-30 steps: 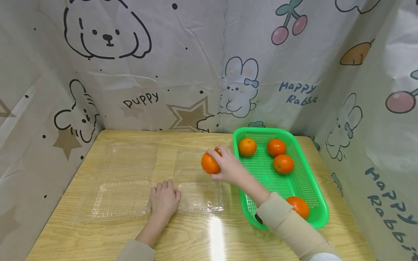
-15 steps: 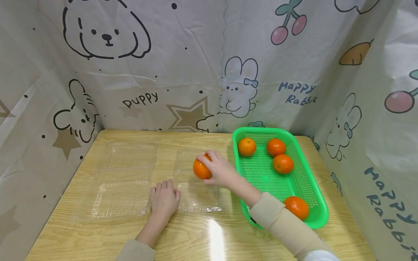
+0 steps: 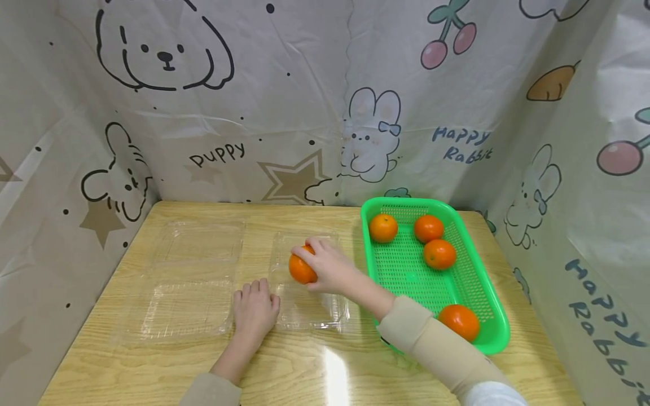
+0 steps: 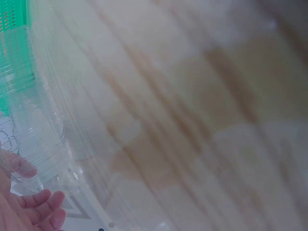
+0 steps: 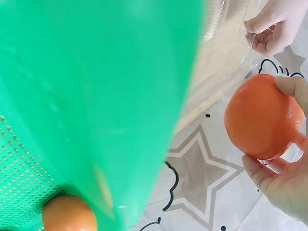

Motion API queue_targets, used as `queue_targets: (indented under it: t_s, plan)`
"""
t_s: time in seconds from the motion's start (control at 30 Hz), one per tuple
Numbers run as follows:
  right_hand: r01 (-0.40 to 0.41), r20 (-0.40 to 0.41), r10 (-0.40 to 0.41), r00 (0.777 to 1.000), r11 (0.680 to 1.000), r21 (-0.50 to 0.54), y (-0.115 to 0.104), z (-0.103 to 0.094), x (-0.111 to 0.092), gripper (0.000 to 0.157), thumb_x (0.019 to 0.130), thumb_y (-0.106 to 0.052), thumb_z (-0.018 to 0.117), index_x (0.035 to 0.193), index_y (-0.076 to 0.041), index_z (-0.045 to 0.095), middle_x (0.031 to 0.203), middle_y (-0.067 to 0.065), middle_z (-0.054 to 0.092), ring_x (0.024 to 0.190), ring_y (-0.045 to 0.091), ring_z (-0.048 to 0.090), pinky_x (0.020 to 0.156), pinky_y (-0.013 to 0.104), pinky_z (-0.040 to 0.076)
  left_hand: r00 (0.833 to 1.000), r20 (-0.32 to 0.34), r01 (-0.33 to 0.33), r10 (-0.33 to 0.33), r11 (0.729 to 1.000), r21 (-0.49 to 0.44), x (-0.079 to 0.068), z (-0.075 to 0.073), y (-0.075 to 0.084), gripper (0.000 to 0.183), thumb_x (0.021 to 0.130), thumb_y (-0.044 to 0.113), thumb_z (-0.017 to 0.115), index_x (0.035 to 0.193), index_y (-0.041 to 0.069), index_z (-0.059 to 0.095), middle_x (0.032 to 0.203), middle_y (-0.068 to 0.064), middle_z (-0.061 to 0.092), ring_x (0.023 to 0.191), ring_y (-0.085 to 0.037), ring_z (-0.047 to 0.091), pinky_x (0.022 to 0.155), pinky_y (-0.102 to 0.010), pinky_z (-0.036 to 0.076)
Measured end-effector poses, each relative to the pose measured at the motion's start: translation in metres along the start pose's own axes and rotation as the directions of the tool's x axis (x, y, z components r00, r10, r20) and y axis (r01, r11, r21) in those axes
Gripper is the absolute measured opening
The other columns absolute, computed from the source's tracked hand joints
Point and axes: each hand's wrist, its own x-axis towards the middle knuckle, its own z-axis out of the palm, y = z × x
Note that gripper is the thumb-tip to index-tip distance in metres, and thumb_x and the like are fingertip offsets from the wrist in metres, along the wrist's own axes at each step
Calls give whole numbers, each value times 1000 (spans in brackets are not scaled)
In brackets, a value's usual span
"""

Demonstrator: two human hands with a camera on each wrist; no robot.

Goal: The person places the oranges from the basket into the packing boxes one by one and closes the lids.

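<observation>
In the head view my right hand (image 3: pixel 330 269) grips an orange (image 3: pixel 301 267) over the smaller clear plastic clamshell container (image 3: pixel 310 310). The right wrist view shows the same orange (image 5: pixel 260 118) between thumb and fingers, smooth and shiny. My left hand (image 3: pixel 255 310) rests at the left edge of that container, fingers curled. Seen from the right wrist, the left hand (image 5: pixel 278 24) pinches the plastic edge between thumb and fingers. In the left wrist view the thumb and fingertips (image 4: pixel 41 199) stand beside the clear plastic.
A green mesh basket (image 3: pixel 372 270) stands on the right, holding several oranges (image 3: pixel 439 255). Left of my left hand lies a larger open clear clamshell container (image 3: pixel 188 307). Patterned cloth (image 3: pixel 299 113) hangs behind and beside the wooden table (image 3: pixel 284 372).
My right hand has carried the orange leftward and slightly nearer, away from the basket and further over the smaller container. The left hand has stayed in place.
</observation>
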Motion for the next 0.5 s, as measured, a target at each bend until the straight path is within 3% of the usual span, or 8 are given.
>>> queue_targets:
  t_s: [0.27, 0.5]
  plan:
    - [11, 44, -9, 999, 999, -37, -10, 1, 9, 74, 66, -33, 77, 131, -19, 44, 123, 9, 43, 107, 23, 48, 87, 34, 46, 1000, -11, 4, -4, 1000, 3, 0, 1, -1, 26, 82, 21, 57, 93, -2, 55, 80, -14, 57, 79, -33, 52, 69, -43, 37]
    - [-5, 94, 7, 996, 1000, -30, -14, 12, 14, 76, 68, -36, 77, 133, -20, 41, 125, 10, 42, 108, 24, 46, 85, 34, 47, 1000, -1, 3, -3, 1000, 12, 0, 1, 0, 28, 82, 22, 58, 95, -3, 55, 83, -15, 58, 80, -33, 53, 70, -43, 38]
